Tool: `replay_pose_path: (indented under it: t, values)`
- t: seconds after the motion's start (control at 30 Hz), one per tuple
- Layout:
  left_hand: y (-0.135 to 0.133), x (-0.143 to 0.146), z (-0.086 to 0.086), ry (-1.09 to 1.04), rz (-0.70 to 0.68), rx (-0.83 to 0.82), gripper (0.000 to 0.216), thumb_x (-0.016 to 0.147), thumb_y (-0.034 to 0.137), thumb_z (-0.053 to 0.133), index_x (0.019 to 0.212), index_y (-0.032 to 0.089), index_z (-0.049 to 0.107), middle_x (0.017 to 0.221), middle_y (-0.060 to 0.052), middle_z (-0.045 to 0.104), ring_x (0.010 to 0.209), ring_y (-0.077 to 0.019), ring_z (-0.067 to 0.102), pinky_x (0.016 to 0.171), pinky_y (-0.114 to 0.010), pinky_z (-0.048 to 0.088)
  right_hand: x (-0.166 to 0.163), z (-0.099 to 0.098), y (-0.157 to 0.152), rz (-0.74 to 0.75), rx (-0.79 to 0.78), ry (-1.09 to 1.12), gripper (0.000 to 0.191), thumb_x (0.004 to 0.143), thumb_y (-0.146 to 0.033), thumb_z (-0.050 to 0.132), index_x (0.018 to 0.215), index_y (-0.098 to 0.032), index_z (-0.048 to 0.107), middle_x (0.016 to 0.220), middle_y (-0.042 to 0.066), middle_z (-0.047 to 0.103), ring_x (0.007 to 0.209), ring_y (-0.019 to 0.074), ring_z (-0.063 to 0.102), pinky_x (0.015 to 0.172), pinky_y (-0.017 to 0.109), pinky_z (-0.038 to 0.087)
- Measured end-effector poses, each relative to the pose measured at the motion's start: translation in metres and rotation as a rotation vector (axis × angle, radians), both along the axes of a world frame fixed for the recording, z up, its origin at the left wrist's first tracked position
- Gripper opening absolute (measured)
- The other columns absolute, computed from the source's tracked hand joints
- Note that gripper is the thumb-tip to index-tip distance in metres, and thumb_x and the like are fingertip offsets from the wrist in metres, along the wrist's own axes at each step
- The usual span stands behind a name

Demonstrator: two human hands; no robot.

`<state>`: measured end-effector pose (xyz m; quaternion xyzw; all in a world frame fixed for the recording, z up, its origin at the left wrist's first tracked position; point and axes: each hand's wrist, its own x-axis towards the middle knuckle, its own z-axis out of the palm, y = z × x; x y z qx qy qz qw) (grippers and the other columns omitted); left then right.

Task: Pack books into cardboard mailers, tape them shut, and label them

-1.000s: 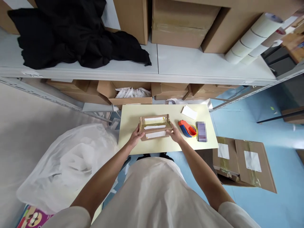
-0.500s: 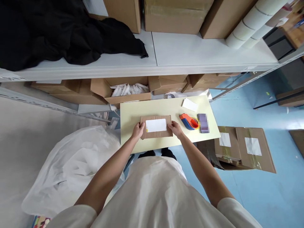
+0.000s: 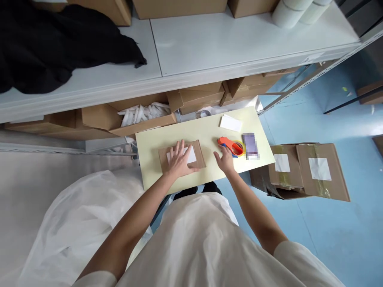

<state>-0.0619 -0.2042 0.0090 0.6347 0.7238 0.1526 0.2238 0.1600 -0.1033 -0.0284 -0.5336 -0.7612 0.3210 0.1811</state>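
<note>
A small brown cardboard box [image 3: 199, 156] with a white label lies flat on the pale yellow table [image 3: 206, 133]. My left hand [image 3: 179, 161] rests flat on top of it, fingers spread. My right hand [image 3: 224, 160] hovers over the table to the right of the box, fingers apart and empty, just short of the orange and blue tape dispenser [image 3: 229, 146]. Beside the dispenser lies a small purple packet [image 3: 250, 145], and a white card [image 3: 230, 122] sits near the table's far edge.
A grey shelf [image 3: 209, 44] spans the back with a black cloth [image 3: 54, 48] on it. Open cardboard boxes [image 3: 140, 119] stand under the shelf. Taped boxes [image 3: 302, 169] lie on the blue floor at the right. A large white plastic bag [image 3: 60, 223] fills the left.
The box was turned over and laid flat, label up. My left hand moved onto its top. My right hand let go and moved right toward the tape dispenser.
</note>
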Motion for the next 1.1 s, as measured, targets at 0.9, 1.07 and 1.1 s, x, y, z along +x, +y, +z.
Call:
replay_pose_path:
  t: [0.9,1.07,1.1]
  values:
    - [0.134,0.058,0.036,-0.568,0.239,-0.508,0.065,0.083,0.054,0.058,0.137,0.020,0.049,0.131,-0.013,0.059,0.118,-0.0292,0.057,0.101,-0.044,0.045,0.092,-0.037,0.050,0.099,-0.717,0.661,0.050,0.077,-0.070,0.048,0.072,-0.021,0.051,0.056,-0.003,0.042,0.050,0.0121,0.037,0.049,0.027,0.030]
    - [0.159,0.061,0.021,-0.689,0.269,-0.725,0.050,0.072,0.048,0.072,0.106,0.012,0.068,0.095,-0.012,0.073,0.091,-0.0249,0.068,0.083,-0.040,0.054,0.094,-0.038,0.049,0.075,-0.772,0.686,0.052,0.073,-0.071,0.053,0.069,-0.020,0.052,0.056,-0.003,0.043,0.051,0.0110,0.037,0.049,0.026,0.030]
    - [0.162,0.061,0.020,-0.683,0.254,-0.731,0.044,0.072,0.048,0.072,0.096,0.012,0.070,0.086,-0.011,0.073,0.083,-0.0232,0.069,0.079,-0.039,0.055,0.094,-0.038,0.049,0.068,-0.783,0.691,0.052,0.072,-0.071,0.054,0.069,-0.020,0.052,0.056,-0.003,0.043,0.051,0.0108,0.037,0.049,0.026,0.030]
